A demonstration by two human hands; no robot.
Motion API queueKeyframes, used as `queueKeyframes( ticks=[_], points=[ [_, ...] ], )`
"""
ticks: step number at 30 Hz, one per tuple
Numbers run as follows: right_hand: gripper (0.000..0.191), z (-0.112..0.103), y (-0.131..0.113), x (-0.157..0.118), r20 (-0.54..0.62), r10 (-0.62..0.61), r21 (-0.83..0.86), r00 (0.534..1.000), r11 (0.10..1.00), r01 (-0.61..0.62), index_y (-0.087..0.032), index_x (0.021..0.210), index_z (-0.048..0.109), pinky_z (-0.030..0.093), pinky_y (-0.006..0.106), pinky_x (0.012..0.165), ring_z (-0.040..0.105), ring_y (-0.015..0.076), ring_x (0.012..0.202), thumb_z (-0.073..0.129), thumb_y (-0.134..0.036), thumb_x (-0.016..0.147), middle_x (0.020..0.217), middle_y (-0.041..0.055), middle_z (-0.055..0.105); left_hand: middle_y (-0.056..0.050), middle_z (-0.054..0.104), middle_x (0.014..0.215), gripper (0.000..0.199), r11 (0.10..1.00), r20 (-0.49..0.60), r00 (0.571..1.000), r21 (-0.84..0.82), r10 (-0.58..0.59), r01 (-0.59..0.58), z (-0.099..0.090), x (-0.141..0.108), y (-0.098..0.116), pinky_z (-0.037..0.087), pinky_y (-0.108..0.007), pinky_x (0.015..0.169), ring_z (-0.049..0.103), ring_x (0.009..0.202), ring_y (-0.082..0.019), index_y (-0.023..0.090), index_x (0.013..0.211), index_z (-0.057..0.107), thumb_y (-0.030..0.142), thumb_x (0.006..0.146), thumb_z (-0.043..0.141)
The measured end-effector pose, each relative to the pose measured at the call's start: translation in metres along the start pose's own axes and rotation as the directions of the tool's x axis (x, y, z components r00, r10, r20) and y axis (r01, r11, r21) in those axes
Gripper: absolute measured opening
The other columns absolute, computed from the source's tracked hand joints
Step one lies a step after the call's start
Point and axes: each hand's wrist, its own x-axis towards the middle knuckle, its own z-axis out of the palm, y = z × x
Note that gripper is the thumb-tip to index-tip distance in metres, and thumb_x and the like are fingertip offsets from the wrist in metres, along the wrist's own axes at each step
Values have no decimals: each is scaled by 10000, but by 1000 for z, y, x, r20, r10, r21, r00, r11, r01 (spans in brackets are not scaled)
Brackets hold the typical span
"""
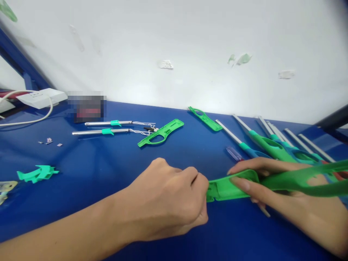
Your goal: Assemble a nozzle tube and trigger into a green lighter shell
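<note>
My right hand (274, 185) holds a green plastic handle shell (231, 186) between thumb and fingers; its hollow inner side faces up. A further green handle piece with a long opening (293, 179) lies across that palm, reaching the right edge. My left hand (174, 199) is closed at the shell's left end, knuckles up; its fingertips are hidden. Beyond the hands, another green shell half (163, 133) lies on the blue table beside two metal tubes (108, 123) (100, 132) with teal clips and white wires.
Several lighters with metal tubes (282, 146) lie at the right, near a clear purple-tinted piece (233, 153). Another green shell (205, 118) is by the wall. Teal clips (38, 174), small bits (49, 140) and a white power strip (42, 98) are at left.
</note>
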Motion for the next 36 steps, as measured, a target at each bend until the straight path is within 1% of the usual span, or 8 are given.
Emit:
queueKeyframes(
  ticks=[5,9,13,24,27,30,33,36],
  points=[
    [538,-3,-34,16,163,3,63,987,998,-13,-358,1095,982,534,320,423,672,227,486,947,-893,1054,658,4,757,51,636,656,440,1000,-10,1000,5,-4,4,-1,-1,-1,348,-402,422,494,463,-160,203,809,795,43,1117,526],
    [610,-4,-47,19,191,25,90,981,995,-43,-341,1040,975,490,321,391,640,224,454,930,-949,1038,602,3,714,52,629,649,447,1000,-10,1000,-5,2,-2,-1,-1,-3,344,-399,420,479,460,-156,203,796,786,39,1117,522],
    [653,-3,-48,21,183,32,72,983,996,-46,-332,1014,973,503,344,399,653,234,470,929,-983,1009,621,14,733,50,637,653,447,1000,-11,1000,3,-1,1,0,0,-2,355,-394,418,492,462,-156,201,800,790,28,1116,525],
    [557,1,-47,14,134,-35,129,990,992,18,-323,1126,990,562,362,428,658,230,465,939,-877,1102,604,-8,709,36,666,648,440,998,-17,1000,-58,-12,11,0,1,-3,322,-415,406,491,452,-162,187,788,808,38,1097,532],
    [481,-3,-41,22,144,-64,127,988,991,46,-335,1083,993,511,348,392,645,219,446,997,-816,1073,609,-11,720,24,709,683,422,992,5,998,-113,-59,60,2,1,-7,317,-435,408,537,460,-176,152,879,869,66,1124,536],
    [403,-8,-32,29,126,-92,128,988,989,76,-346,1108,1009,542,353,402,672,228,472,1032,-747,1068,667,-1,775,26,769,773,381,974,24,992,-190,-123,125,3,0,-10,403,-404,439,620,511,-169,124,1066,935,111,1166,568],
    [355,-8,-25,28,80,-134,142,988,982,122,-363,1151,1029,655,377,495,803,274,611,1048,-709,1074,878,47,912,17,863,929,291,903,76,972,-358,-224,236,0,2,-11,584,-293,600,759,670,-137,161,1148,941,177,1176,651],
    [315,-2,-22,23,4,-194,176,981,966,190,-375,1126,1036,779,422,692,951,365,941,1015,-689,1118,1226,105,993,9,931,1030,202,704,217,902,-567,-372,427,-3,6,-9,662,-242,727,825,774,-138,190,1216,947,278,1115,795]
  ],
)
